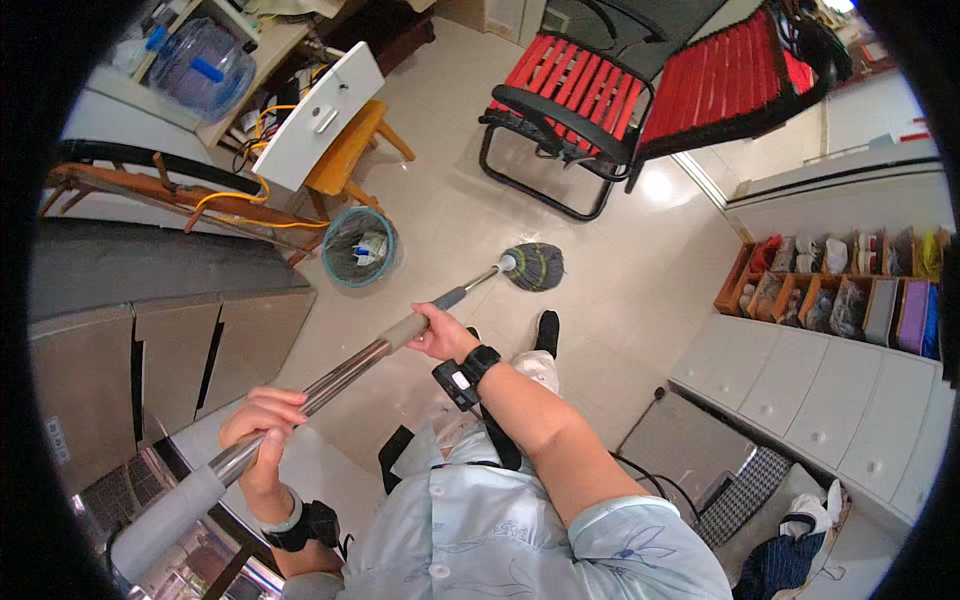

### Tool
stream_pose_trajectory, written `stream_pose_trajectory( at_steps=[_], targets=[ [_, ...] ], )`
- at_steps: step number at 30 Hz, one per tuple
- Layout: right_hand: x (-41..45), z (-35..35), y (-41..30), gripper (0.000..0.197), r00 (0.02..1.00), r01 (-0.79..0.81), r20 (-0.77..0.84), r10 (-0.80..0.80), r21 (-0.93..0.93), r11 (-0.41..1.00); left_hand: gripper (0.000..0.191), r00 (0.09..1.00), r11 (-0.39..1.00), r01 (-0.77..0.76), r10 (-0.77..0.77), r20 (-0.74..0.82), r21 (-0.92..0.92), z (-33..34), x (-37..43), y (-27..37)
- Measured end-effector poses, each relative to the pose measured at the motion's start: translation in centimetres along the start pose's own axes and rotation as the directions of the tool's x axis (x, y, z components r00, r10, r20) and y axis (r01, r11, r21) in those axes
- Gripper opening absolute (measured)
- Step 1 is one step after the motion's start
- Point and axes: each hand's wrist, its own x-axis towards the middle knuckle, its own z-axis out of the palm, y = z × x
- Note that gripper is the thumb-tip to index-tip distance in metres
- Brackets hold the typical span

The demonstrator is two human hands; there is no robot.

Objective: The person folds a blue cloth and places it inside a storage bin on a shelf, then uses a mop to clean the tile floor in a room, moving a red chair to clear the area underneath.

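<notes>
A mop with a metal pole (349, 375) and grey grip sleeves runs from the lower left toward the picture's middle. Its grey and yellow-green head (535, 267) rests on the tiled floor, just beyond my feet. My left hand (264, 427) is wrapped round the bare metal near the pole's upper end. Lower down, my right hand (442, 335) holds the grey sleeve, the thumb and fingers closed about it. Both wrists wear black straps, the right one with a small black device (454, 384).
Left of the mop head stands a lined waste bin (358, 247) beside a wooden stool (345, 157). A red-strapped chair (562, 97) is ahead. White drawers (795, 382) line the right, below shoe compartments (814, 300). Cardboard boxes (180, 360) stand left; a black cable (637, 427) lies at lower right.
</notes>
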Motion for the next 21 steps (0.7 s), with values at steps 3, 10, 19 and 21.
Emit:
stream_pose_trajectory(
  at_steps=[3, 10, 19, 21],
  targets=[
    [2.7, 2.6, 2.3, 0.028, 0.999, -0.038, 0.038, 0.038, 0.007, 0.999, 0.023, 0.995, 0.999, 0.012, -0.009, -0.099, 0.031, -1.9, -1.6, 0.4],
    [3.9, 6.3, 6.4, 0.026, 0.985, -0.1, 0.158, 0.071, 0.18, 0.979, 0.013, 0.993, 0.988, 0.009, 0.009, -0.121, 0.151, -5.4, -3.8, 1.9],
    [2.0, 5.0, 7.0, 0.019, 0.998, -0.016, 0.056, 0.004, 0.201, 0.98, 0.016, 0.983, 0.988, 0.092, -0.07, -0.167, 0.127, -3.6, -2.0, 2.9],
    [1.3, 4.3, 6.8, 0.016, 0.998, 0.035, 0.046, -0.045, 0.21, 0.977, 0.016, 0.992, 0.995, 0.072, -0.064, -0.112, 0.074, -3.8, -1.6, 2.1]
  ],
)
